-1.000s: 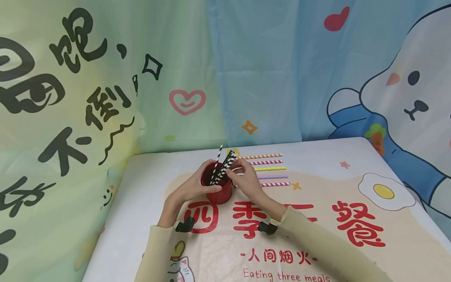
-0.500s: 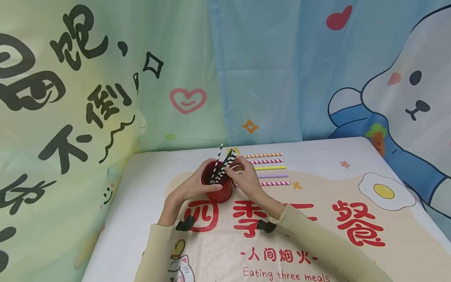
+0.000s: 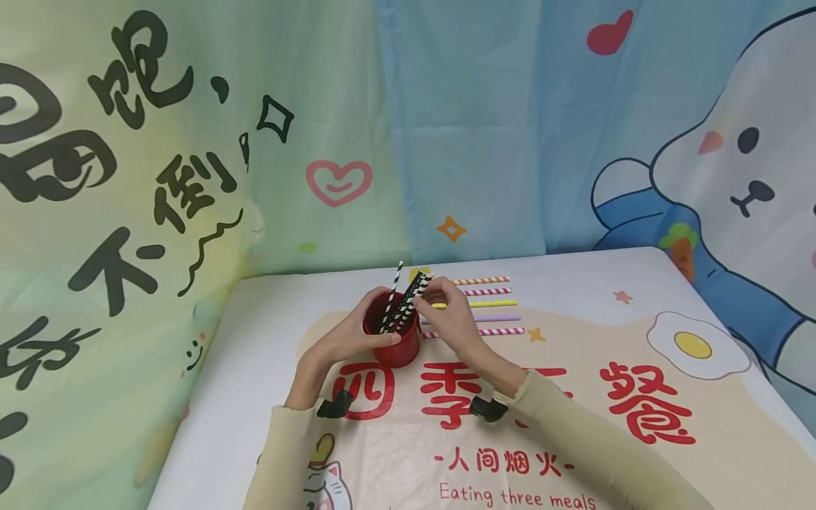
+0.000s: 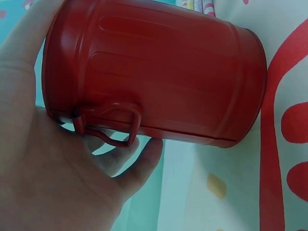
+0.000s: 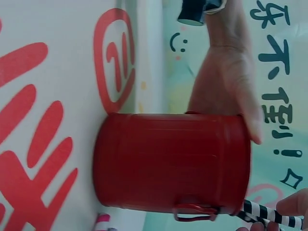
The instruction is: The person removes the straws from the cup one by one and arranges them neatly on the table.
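Observation:
A red metal bucket (image 3: 400, 354) with small side handles stands upright on the table. My left hand (image 3: 344, 334) grips it from the left, thumb along the near rim; the left wrist view shows fingers curled behind the bucket (image 4: 163, 72). Inside lean several black-and-white paper straws (image 3: 405, 303), bunched toward the right rim. A separate black-and-white striped straw (image 3: 394, 282) rises more steeply at their left. My right hand (image 3: 455, 322) pinches a striped straw at the bundle's right side, above the rim. In the right wrist view, its thumb lies against this striped straw (image 5: 257, 210).
To the right of the bucket, several paper straws lie in parallel rows: orange-striped (image 3: 483, 281), pink (image 3: 491, 291), yellow (image 3: 494, 303), purple (image 3: 499, 318) and magenta-striped (image 3: 503, 331). A printed cloth (image 3: 574, 439) covers the table. A patterned curtain (image 3: 472, 142) hangs behind.
My right hand has shifted slightly to the right, and the upper ends of the bunched straws have spread a little that way. My left hand and the bucket have stayed in place.

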`<action>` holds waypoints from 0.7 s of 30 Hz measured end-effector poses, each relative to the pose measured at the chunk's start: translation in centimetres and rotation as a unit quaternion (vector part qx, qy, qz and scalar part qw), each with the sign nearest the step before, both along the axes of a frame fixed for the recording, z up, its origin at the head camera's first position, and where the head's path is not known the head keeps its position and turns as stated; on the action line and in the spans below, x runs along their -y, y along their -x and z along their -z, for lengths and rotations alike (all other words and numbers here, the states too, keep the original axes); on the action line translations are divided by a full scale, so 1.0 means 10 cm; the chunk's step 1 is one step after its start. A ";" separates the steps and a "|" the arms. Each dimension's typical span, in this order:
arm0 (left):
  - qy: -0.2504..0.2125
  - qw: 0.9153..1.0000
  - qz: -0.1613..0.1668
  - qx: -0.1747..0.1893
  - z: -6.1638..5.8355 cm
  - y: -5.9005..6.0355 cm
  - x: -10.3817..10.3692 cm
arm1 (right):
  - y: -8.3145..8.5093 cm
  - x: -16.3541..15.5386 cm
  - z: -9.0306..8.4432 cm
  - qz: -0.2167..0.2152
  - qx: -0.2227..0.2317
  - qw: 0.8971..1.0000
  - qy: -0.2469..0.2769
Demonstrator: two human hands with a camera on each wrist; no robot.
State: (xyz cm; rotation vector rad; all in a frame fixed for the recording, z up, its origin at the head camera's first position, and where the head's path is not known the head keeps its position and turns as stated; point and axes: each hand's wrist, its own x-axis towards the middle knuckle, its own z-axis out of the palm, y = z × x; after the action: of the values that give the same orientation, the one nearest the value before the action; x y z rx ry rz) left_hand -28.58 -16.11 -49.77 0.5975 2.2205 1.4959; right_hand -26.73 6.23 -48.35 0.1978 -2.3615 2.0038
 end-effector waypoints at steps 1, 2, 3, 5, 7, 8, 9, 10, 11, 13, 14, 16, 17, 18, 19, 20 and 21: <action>-0.001 1.000 0.000 0.002 0.00 0.00 0.00 | 0.00 -0.01 -0.02 0.002 -0.005 1.000 0.001; -0.003 1.000 -0.001 0.004 0.00 0.00 0.00 | 0.01 -0.02 -0.01 0.002 -0.012 1.000 0.004; -0.005 1.000 -0.001 0.006 -0.01 0.00 0.00 | 0.01 -0.03 -0.03 0.003 -0.018 1.000 0.005; -0.007 1.000 -0.003 0.009 0.00 0.00 -0.01 | 0.01 -0.05 -0.07 0.004 -0.025 1.000 0.008; -0.008 1.000 -0.004 0.014 -0.01 0.00 -0.01 | 0.01 -0.06 -0.10 0.004 -0.032 0.999 0.013; -0.008 1.000 -0.004 0.014 -0.01 0.00 -0.01 | 0.00 -0.07 -0.12 0.004 -0.035 0.999 0.015; -0.007 1.000 -0.003 0.014 -0.01 0.00 -0.01 | 0.00 -0.08 -0.14 0.005 -0.037 0.999 0.016; -0.006 1.000 -0.003 0.014 -0.01 0.00 -0.01 | 0.00 -0.09 -0.16 0.004 -0.039 0.999 0.017; -0.004 1.000 -0.003 0.013 -0.01 0.01 0.00 | -0.01 -0.09 -0.18 0.005 -0.040 0.999 0.016; -0.002 1.000 -0.002 0.011 -0.01 0.01 0.00 | -0.02 -0.11 -0.21 0.003 -0.044 0.999 0.012; -0.001 1.000 -0.002 0.010 0.00 0.01 0.00 | -0.02 -0.12 -0.22 0.002 -0.047 0.999 0.008; -0.002 1.000 -0.002 0.008 0.00 0.01 0.01 | -0.02 -0.14 -0.25 -0.001 -0.051 0.999 0.005; -0.002 1.000 -0.002 0.007 0.00 0.02 0.01 | -0.02 -0.15 -0.26 -0.002 -0.051 0.999 0.002; -0.002 1.000 -0.002 0.006 0.01 0.02 0.01 | -0.02 -0.16 -0.27 -0.003 -0.053 0.999 0.002; -0.002 1.000 -0.001 0.005 0.01 0.02 0.01 | -0.02 -0.18 -0.29 -0.004 -0.055 0.998 0.003; -0.002 1.000 -0.001 0.005 0.02 0.02 0.01 | -0.02 -0.19 -0.31 -0.005 -0.055 0.998 0.006; -0.002 1.000 -0.002 0.005 0.02 0.02 0.01 | -0.02 -0.20 -0.33 -0.005 -0.056 0.998 0.007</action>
State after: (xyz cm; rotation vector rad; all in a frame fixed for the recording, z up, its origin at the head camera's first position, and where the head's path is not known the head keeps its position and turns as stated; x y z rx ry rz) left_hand -28.79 -16.17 -49.95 0.5867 2.2136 1.5011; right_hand -26.51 8.24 -45.07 0.3134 -2.2830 1.9594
